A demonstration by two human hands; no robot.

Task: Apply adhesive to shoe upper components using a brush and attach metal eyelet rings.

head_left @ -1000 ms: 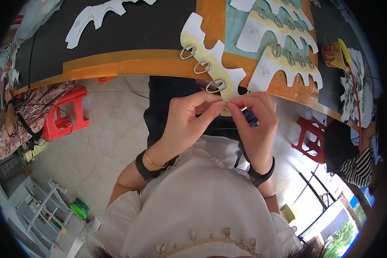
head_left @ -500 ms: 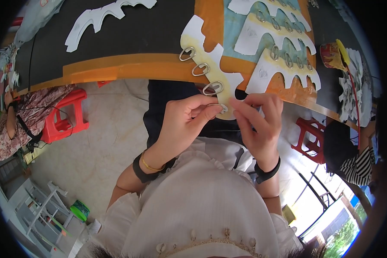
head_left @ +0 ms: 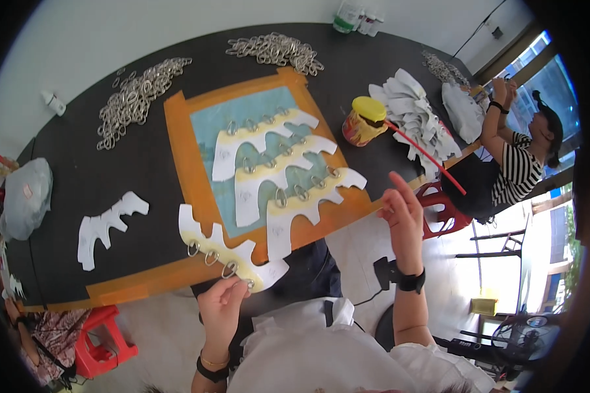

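My left hand (head_left: 223,302), near the table's front edge, pinches the lower end of a white scalloped piece (head_left: 244,255). Yellowish coating runs along this piece, and several metal oval rings (head_left: 229,269) sit on its coated edge; one lies at my fingertips. My right hand (head_left: 404,226) is raised off the table's right front, away from the piece. Its index finger points up and the others are loosely bent, with nothing in them. Nearest to it is a red stick (head_left: 432,160) leaning out of a yellow-rimmed pot (head_left: 362,130).
Several ringed white pieces (head_left: 248,206) lie on a blue sheet (head_left: 210,118) framed by orange tape. A plain piece (head_left: 99,228) lies left. Ring piles (head_left: 134,98) sit farther back. White pieces are heaped (head_left: 413,111) right of the pot. Another person (head_left: 521,157) sits at far right.
My right hand has left the white piece and moved right and up. My left hand still holds the piece, now lower and farther left in view. The view has tilted up over the table.
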